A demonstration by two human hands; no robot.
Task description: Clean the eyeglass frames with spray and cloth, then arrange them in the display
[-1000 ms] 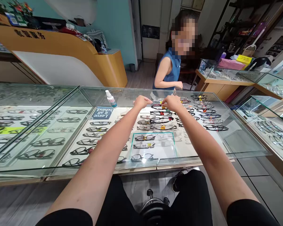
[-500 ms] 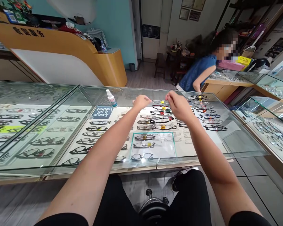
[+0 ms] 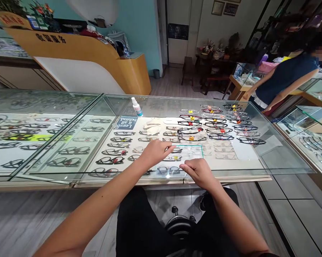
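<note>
My left hand [image 3: 155, 154] is over the near middle of the glass counter, fingers curled and thumb pointing right. My right hand [image 3: 200, 172] is lower, near the front edge, closed with its thumb toward the left. Whatever either hand may hold is hidden or too small to make out. Below and between them lie clear-rimmed eyeglasses [image 3: 168, 170] and a teal-edged card [image 3: 203, 151]. Farther back, several rows of eyeglasses with coloured tags, including a dark pair [image 3: 189, 131] and a clear pair [image 3: 189, 111], sit on the counter.
A white spray bottle [image 3: 136, 107] stands at the back left beside a blue printed card [image 3: 127, 123] and a pale cloth [image 3: 152, 126]. A person in a dark blue top [image 3: 281, 78] stands beyond the right end. A wheeled stool base [image 3: 180, 225] is between my knees.
Both my hands have drawn back from the rear rows of eyeglasses toward the front edge. The view has shifted, and the other person has straightened up and moved right.
</note>
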